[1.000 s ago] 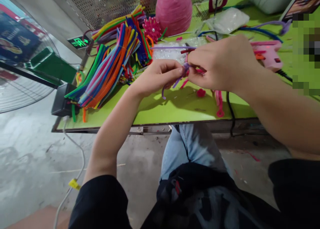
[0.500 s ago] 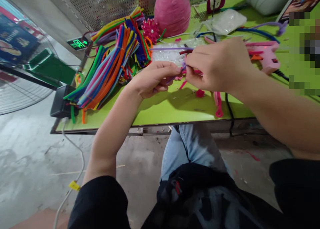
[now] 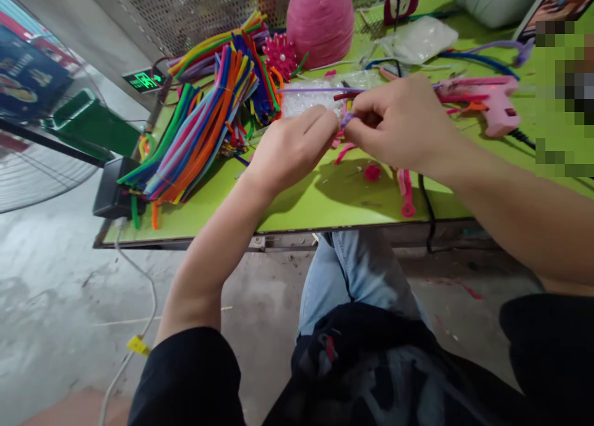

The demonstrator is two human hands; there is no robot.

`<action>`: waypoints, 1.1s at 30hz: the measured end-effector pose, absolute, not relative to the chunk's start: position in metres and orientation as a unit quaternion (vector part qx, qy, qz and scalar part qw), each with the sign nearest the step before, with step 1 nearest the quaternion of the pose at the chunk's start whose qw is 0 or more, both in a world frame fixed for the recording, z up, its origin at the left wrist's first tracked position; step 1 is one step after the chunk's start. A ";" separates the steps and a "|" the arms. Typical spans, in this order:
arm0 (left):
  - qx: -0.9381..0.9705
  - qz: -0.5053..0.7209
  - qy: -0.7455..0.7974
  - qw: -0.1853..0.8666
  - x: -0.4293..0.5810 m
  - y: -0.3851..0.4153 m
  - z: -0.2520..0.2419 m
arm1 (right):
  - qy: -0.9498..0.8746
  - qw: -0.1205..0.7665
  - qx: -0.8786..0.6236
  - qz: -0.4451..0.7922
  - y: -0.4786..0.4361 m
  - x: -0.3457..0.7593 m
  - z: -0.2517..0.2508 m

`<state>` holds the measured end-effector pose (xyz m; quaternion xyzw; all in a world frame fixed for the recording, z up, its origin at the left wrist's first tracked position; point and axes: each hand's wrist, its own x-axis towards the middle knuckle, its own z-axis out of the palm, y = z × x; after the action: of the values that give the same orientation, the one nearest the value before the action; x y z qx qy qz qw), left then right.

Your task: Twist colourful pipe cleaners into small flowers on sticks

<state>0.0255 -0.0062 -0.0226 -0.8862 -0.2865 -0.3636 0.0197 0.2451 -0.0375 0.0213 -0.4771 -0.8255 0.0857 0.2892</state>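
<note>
My right hand pinches a small twisted purple pipe cleaner between thumb and forefinger. My left hand is closed against the other side of the same piece, its back turned up and its fingertips mostly hidden. Both hands hover just above the table, nearly touching. Behind them lies a clear bag of hot-glue-like pellets, with a straight purple stem across it. Below the hands are a small pink flower shape and a pink looped strip.
Bundles of colourful pipe cleaners lie at left, by a black box. A pink glue gun rests right, its cord trailing. Behind stand a pink wrapped vase-like form and a pink flower. A black cable crosses the front edge.
My left hand has rolled over, its back now facing up and its fingers curled in at the purple piece. My right hand has shifted slightly, still pinching it.
</note>
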 end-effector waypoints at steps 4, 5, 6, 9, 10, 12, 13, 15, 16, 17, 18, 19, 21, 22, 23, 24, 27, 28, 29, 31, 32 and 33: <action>-0.851 -0.403 -0.334 -0.026 0.032 -0.016 -0.019 | -0.822 0.319 -0.470 0.054 -0.034 0.248 0.017; -0.835 -0.411 -0.355 -0.085 0.034 -0.019 -0.016 | -0.826 0.311 -0.469 0.023 -0.033 0.250 0.016; -0.812 -0.413 -0.378 -0.165 0.036 -0.021 -0.011 | -0.831 0.298 -0.470 -0.011 -0.033 0.251 0.015; -0.713 -0.359 -0.419 -0.433 0.035 -0.019 0.001 | -0.846 0.235 -0.469 -0.097 -0.031 0.256 0.015; -0.692 -0.333 -0.414 -0.489 0.033 -0.017 0.003 | -0.849 0.218 -0.468 -0.113 -0.031 0.257 0.016; -0.682 -0.293 -0.402 -0.536 0.028 -0.012 0.004 | -0.852 0.209 -0.465 -0.119 -0.030 0.257 0.018; -0.686 -0.284 -0.402 -0.536 0.026 -0.010 0.003 | -0.853 0.216 -0.463 -0.105 -0.030 0.257 0.019; -0.693 -0.288 -0.411 -0.518 0.023 -0.005 -0.002 | -0.852 0.242 -0.461 -0.059 -0.030 0.257 0.022; -0.692 -0.297 -0.415 -0.510 0.022 -0.004 -0.004 | -0.850 0.254 -0.460 -0.038 -0.031 0.257 0.023; -0.687 -0.308 -0.417 -0.509 0.023 -0.003 -0.007 | -0.847 0.264 -0.461 -0.024 -0.031 0.258 0.023; -0.682 -0.318 -0.415 -0.511 0.023 -0.002 -0.009 | -0.846 0.267 -0.462 -0.017 -0.031 0.258 0.024; -0.678 -0.325 -0.411 -0.515 0.024 -0.001 -0.010 | -0.847 0.263 -0.462 -0.019 -0.032 0.258 0.024; -0.679 -0.337 -0.405 -0.512 0.027 -0.002 -0.012 | -0.856 0.242 -0.456 -0.037 -0.032 0.259 0.024; -0.688 -0.342 -0.405 -0.496 0.028 -0.004 -0.012 | -0.860 0.229 -0.452 -0.052 -0.032 0.259 0.023; -0.702 -0.348 -0.407 -0.469 0.029 -0.005 -0.012 | -0.863 0.219 -0.451 -0.067 -0.032 0.259 0.021; -0.720 -0.358 -0.411 -0.429 0.030 -0.007 -0.013 | -0.862 0.218 -0.451 -0.075 -0.032 0.258 0.019; -0.783 -0.397 -0.409 -0.250 0.030 -0.012 -0.015 | -0.839 0.267 -0.469 -0.063 -0.031 0.250 0.013; -0.804 -0.405 -0.394 -0.184 0.029 -0.013 -0.016 | -0.829 0.288 -0.477 -0.049 -0.030 0.246 0.011; -0.823 -0.410 -0.374 -0.125 0.029 -0.014 -0.017 | -0.819 0.304 -0.486 -0.028 -0.030 0.243 0.010; -0.850 -0.405 -0.334 -0.050 0.029 -0.016 -0.019 | -0.802 0.321 -0.503 0.029 -0.029 0.240 0.010; -0.853 -0.404 -0.328 -0.040 0.029 -0.017 -0.018 | -0.795 0.328 -0.507 0.059 -0.029 0.241 0.011; -0.847 -0.410 -0.335 -0.051 0.030 -0.017 -0.017 | -0.792 0.334 -0.505 0.080 -0.027 0.243 0.012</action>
<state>0.0300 -0.0173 -0.0173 -0.8466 -0.3354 -0.4101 -0.0510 0.2430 -0.0273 0.0122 -0.5052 -0.7917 0.0798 0.3341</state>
